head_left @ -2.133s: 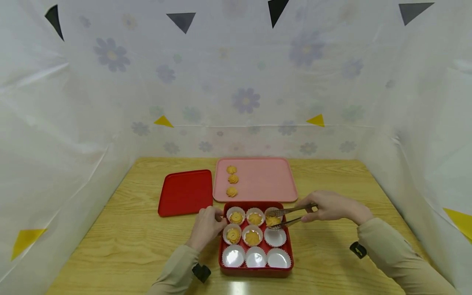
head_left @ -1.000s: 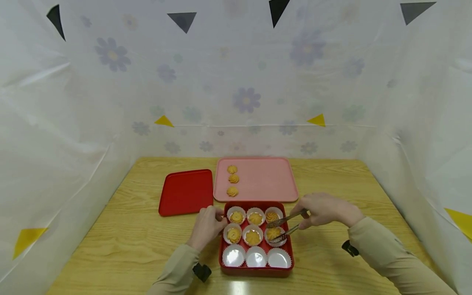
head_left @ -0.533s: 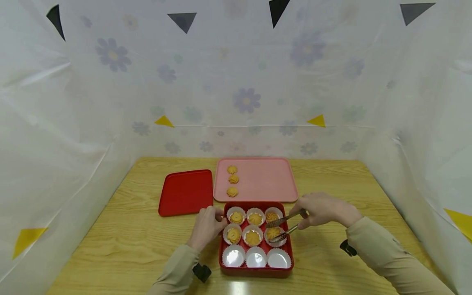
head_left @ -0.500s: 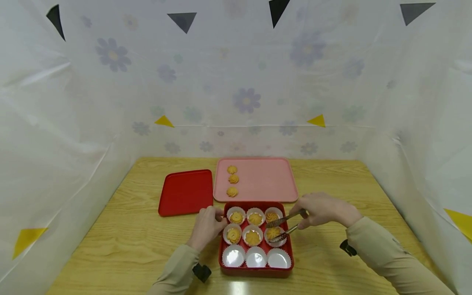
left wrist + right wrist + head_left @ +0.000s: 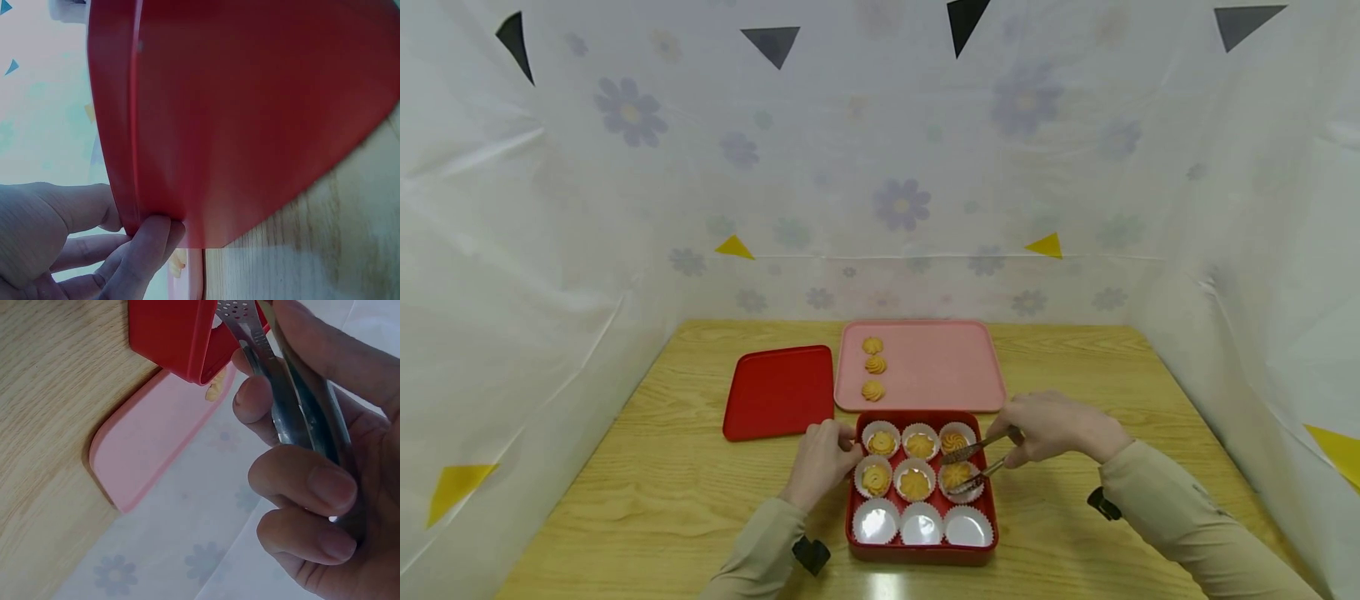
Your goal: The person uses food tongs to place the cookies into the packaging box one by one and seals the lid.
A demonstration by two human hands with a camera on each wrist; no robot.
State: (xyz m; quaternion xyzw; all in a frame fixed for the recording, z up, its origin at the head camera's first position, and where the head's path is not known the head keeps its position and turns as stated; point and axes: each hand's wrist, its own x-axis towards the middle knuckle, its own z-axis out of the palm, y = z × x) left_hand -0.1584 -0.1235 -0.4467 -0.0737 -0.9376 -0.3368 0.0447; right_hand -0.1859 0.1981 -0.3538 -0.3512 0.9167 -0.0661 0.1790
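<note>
My left hand [image 5: 822, 462] pinches the back left of the red box [image 5: 921, 554]; in the left wrist view, thumb and fingers close on the box wall [image 5: 250, 112]. My right hand [image 5: 1052, 425] holds metal tongs [image 5: 966, 452], fingers curled round the handles [image 5: 290, 406]. The tong arms stand apart around a piped cookie [image 5: 956, 473] in the middle row's right paper cup. Whether they touch it I cannot tell. Swirled cookies sit in the back row's three cups and the other two middle cups. The three front cups [image 5: 921, 523] show bare white insides.
Behind the box lies a pink tray [image 5: 947, 367] with three cookies [image 5: 875, 365] along its left side. To its left is a flat red lid or tray [image 5: 778, 392]. White flowered sheeting [image 5: 902, 150] surrounds the wooden table [image 5: 662, 483] at the back and sides.
The tongs have moved from over the back right cup toward me and spread apart. The cookie between them now lies in the middle right cup. My left hand has stayed put.
</note>
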